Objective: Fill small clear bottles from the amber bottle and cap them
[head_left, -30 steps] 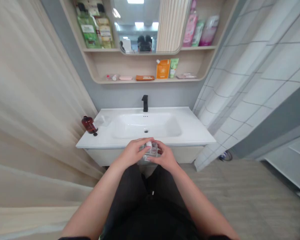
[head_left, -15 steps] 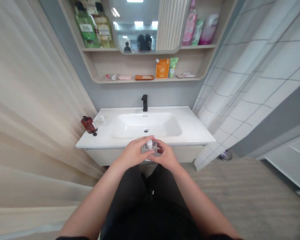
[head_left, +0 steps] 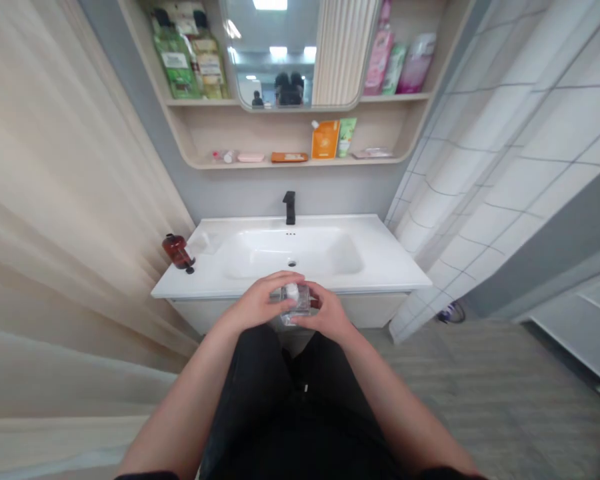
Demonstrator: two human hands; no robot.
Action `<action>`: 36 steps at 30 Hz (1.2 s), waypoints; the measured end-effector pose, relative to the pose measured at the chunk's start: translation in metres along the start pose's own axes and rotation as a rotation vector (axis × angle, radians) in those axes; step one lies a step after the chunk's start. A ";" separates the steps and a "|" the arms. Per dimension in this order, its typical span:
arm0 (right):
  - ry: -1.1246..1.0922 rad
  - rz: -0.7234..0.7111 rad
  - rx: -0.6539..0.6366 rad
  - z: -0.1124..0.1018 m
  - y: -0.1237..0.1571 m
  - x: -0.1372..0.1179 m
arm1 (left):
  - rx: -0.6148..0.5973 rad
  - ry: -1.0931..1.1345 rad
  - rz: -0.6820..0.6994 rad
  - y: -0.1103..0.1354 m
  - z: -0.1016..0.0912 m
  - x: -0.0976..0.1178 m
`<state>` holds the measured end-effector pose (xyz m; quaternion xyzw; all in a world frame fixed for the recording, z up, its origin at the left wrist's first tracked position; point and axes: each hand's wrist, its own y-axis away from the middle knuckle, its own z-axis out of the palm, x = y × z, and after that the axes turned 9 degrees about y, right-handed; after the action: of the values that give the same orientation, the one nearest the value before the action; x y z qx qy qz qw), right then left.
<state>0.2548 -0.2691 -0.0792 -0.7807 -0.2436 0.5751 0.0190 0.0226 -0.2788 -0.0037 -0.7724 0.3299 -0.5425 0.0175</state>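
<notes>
A clear bottle (head_left: 294, 305) is being held at lower centre, the left hand (head_left: 257, 302) and right hand (head_left: 327, 313) closed around it, over the sink rim (head_left: 375, 277).

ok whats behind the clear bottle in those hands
The white sink's front edge and pale cabinet front lie behind the clear bottle; the left hand and right hand hide its sides.

Domestic bathroom. Evidence: white washbasin (head_left: 290, 257) at lower center with black faucet (head_left: 290, 207); mirror (head_left: 270, 60) at top center, set into wooden wall shelves (head_left: 290, 162) holding shampoo-type bottles (head_left: 175, 57) and pink toiletry packs (head_left: 380, 60); amber pump bottle (head_left: 177, 252) on basin's left edge; grid-patterned shower curtain (head_left: 480, 200) at right; beige curtain (head_left: 70, 200) at left.
</notes>
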 end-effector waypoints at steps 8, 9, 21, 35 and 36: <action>-0.014 0.032 0.014 0.000 0.000 0.005 | 0.015 -0.063 -0.034 0.005 0.005 -0.005; -0.019 0.032 0.020 -0.001 0.000 0.005 | 0.036 -0.095 -0.035 0.005 0.006 -0.005; 0.001 0.001 -0.007 0.000 -0.001 0.002 | 0.068 0.002 0.029 0.003 0.005 -0.003; 0.002 0.006 0.037 -0.003 -0.004 -0.003 | 0.293 0.061 -0.056 0.001 0.023 -0.014; -0.005 0.010 0.043 -0.004 -0.004 -0.003 | 0.340 0.099 -0.082 0.000 0.027 -0.017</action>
<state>0.2561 -0.2663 -0.0738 -0.7798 -0.2275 0.5823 0.0321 0.0422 -0.2783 -0.0285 -0.7432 0.2023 -0.6282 0.1095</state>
